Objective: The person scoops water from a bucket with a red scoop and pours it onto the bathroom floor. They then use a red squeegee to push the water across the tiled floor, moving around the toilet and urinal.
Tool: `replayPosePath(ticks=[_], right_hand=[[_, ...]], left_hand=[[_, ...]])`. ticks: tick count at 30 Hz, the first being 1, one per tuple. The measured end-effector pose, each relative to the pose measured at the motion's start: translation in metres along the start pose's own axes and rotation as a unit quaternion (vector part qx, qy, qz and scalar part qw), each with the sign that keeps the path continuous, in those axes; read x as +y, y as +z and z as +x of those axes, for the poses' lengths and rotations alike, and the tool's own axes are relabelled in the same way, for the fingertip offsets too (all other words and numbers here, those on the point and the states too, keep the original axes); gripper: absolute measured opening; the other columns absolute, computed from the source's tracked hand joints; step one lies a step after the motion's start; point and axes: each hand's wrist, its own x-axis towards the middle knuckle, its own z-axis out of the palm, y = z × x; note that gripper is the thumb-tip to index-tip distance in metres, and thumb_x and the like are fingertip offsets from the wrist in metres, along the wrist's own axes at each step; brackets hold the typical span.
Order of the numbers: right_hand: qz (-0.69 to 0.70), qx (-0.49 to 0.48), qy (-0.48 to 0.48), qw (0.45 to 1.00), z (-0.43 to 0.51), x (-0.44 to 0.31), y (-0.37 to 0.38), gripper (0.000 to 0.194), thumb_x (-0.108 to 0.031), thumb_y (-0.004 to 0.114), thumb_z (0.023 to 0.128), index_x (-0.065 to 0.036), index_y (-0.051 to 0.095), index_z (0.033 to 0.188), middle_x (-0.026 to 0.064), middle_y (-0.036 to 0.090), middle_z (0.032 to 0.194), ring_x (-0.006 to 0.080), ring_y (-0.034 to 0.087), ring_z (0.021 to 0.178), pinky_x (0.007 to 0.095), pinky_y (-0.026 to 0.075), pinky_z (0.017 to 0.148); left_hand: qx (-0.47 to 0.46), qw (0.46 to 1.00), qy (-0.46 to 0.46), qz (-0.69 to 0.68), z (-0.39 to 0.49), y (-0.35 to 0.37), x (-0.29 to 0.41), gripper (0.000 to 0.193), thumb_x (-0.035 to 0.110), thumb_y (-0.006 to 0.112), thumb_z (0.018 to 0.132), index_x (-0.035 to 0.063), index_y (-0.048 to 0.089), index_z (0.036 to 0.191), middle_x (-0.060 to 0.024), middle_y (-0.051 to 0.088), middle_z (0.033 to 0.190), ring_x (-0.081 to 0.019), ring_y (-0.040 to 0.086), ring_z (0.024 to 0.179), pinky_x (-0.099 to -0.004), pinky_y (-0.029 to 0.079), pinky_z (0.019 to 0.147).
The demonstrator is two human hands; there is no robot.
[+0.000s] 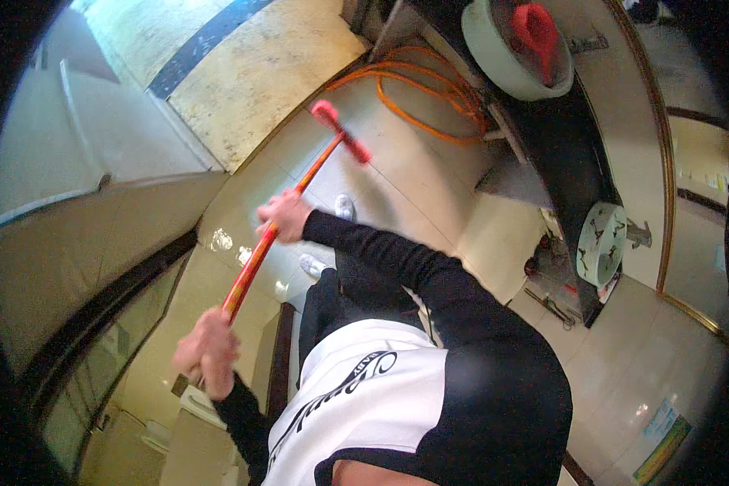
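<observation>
A long-handled floor cleaning tool, either a mop or a squeegee, slants across the view. My right hand grips its red and orange patterned handle partway down. Higher up, my left hand is closed around the handle near its upper end, a little blurred. The narrow pink head is at or just above the pale tiled floor; contact cannot be told. My white shoes stand on the tiles near the right hand.
A coiled orange hose lies on the floor below a dark counter. The counter carries a white basin with a pink item inside and a patterned basin. A framed mirror is at right, a glass panel at left.
</observation>
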Motion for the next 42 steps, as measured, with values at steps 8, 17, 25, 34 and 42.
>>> replayPosePath(ticks=[8, 17, 25, 34, 42], right_hand=[[-0.108, 0.142, 0.203, 0.963, -0.106, 0.229, -0.063, 0.028, -0.035, 0.06, 0.069, -0.009, 0.05, 0.066, 0.0092, 0.056, 0.074, 0.0281, 0.056, 0.076, 0.0409, 0.043, 0.065], [-0.082, 0.152, 0.254, 0.952, -0.204, 0.206, -0.085, 0.03, -0.034, 0.058, 0.072, -0.01, 0.049, 0.056, 0.0043, 0.054, 0.062, 0.0232, 0.054, 0.069, 0.0388, 0.037, 0.068], [-0.162, 0.263, 0.182, 0.934, -0.267, 0.203, -0.099, 0.022, -0.027, 0.057, 0.069, -0.011, 0.052, 0.054, 0.0046, 0.055, 0.06, 0.0221, 0.054, 0.066, 0.0344, 0.039, 0.067], [-0.064, 0.441, 0.359, 0.82, -0.333, 0.246, 0.0, 0.029, -0.025, 0.063, 0.063, -0.009, 0.043, 0.05, 0.0076, 0.047, 0.058, 0.0276, 0.048, 0.061, 0.0389, 0.04, 0.058], [0.022, 0.435, 0.376, 0.818, -0.311, 0.125, 0.036, 0.031, -0.024, 0.061, 0.066, -0.009, 0.038, 0.052, 0.0061, 0.042, 0.056, 0.0255, 0.047, 0.062, 0.0385, 0.036, 0.061]], left_hand=[[-0.091, 0.991, -0.021, -0.098, 0.096, 0.229, -0.102, 0.023, 0.007, 0.044, 0.085, -0.0057, 0.05, 0.067, -0.0084, 0.051, 0.071, -0.0125, 0.044, 0.062, -0.0229, 0.034, 0.055], [-0.155, 0.981, -0.069, -0.096, 0.098, 0.282, -0.048, 0.037, 0.021, 0.04, 0.09, -0.0005, 0.044, 0.06, -0.0062, 0.048, 0.062, -0.0111, 0.04, 0.058, -0.024, 0.038, 0.065], [-0.311, 0.936, 0.002, -0.168, 0.084, 0.294, -0.036, 0.018, -0.004, 0.039, 0.074, -0.003, 0.043, 0.056, -0.0122, 0.049, 0.063, -0.0241, 0.049, 0.064, -0.0423, 0.038, 0.083], [-0.491, 0.866, 0.078, -0.051, 0.031, 0.353, -0.095, 0.013, -0.005, 0.055, 0.072, -0.0025, 0.046, 0.063, -0.0107, 0.048, 0.068, -0.0264, 0.052, 0.075, -0.0409, 0.038, 0.086], [-0.534, 0.845, -0.019, -0.013, 0.021, 0.29, -0.029, 0.019, 0.003, 0.049, 0.08, -0.0005, 0.046, 0.062, -0.0082, 0.046, 0.063, -0.024, 0.051, 0.07, -0.0421, 0.036, 0.086]])
